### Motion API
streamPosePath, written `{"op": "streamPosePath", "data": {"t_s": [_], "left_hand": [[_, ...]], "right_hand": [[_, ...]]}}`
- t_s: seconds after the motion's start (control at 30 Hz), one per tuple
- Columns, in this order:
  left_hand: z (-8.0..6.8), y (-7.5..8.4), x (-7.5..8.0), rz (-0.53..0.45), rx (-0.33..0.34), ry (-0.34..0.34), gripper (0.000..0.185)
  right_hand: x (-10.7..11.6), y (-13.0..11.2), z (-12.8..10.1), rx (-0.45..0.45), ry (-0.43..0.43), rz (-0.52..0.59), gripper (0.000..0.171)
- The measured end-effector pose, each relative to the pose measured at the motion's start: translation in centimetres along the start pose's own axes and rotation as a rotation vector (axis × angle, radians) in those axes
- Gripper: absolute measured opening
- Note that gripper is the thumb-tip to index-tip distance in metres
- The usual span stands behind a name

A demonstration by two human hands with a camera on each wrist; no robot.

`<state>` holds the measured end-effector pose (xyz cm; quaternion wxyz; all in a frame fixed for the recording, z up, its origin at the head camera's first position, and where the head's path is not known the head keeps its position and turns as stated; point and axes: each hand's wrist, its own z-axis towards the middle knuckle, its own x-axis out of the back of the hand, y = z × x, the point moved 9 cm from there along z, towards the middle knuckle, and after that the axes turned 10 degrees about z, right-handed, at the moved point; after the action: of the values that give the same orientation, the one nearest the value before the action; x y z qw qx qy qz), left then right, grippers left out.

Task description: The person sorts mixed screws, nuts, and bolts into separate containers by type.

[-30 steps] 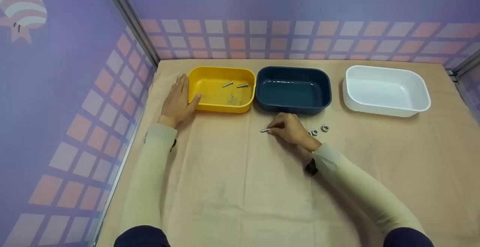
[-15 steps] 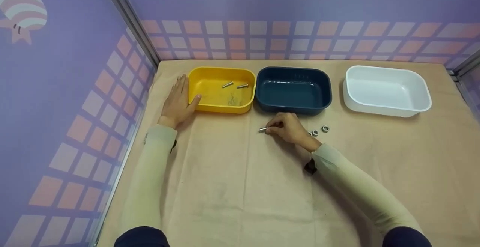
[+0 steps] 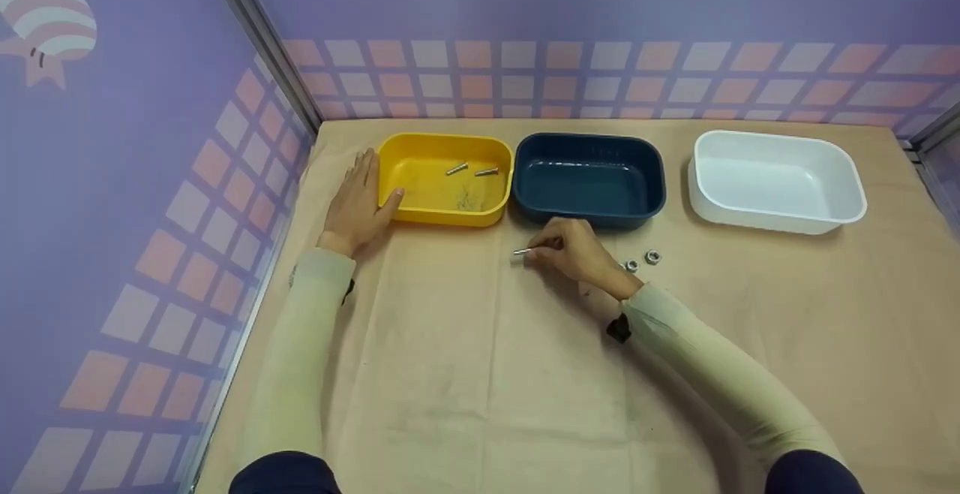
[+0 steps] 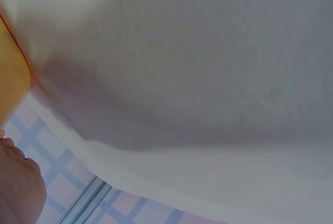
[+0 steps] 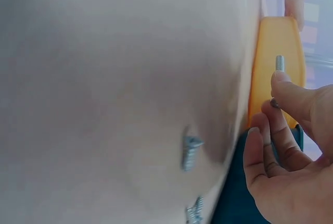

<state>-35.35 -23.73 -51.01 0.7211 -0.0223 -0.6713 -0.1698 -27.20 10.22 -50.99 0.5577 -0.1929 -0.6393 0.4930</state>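
My right hand pinches a metal bolt between thumb and fingers, in front of the dark blue box. In the right wrist view the bolt's threaded end points up past the thumb, and its head shows below. My left hand lies with straight fingers along the left side of the yellow box, its thumb at the front rim. Two bolts lie inside that box. On the cloth near my right wrist are a screw and more screws, partly cut off by the frame.
The dark blue box stands beside the yellow one, and a white box is farther right. Metal nuts lie on the cloth right of my right hand, one partly hidden. Patterned walls border the table's back and sides.
My right hand has shifted slightly left and away from me with the bolt. A small piece on the cloth now shows beneath its wrist. The left hand stays put.
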Motion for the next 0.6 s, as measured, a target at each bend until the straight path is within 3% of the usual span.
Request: {"op": "streamPosePath", "data": {"t_s": [0.6], "left_hand": [[-0.1, 0.1, 0.1, 0.009, 0.008, -0.008, 0.088]], "right_hand": [[0.6, -3.7, 2.0, 0.033, 0.006, 0.043, 0.009]]}}
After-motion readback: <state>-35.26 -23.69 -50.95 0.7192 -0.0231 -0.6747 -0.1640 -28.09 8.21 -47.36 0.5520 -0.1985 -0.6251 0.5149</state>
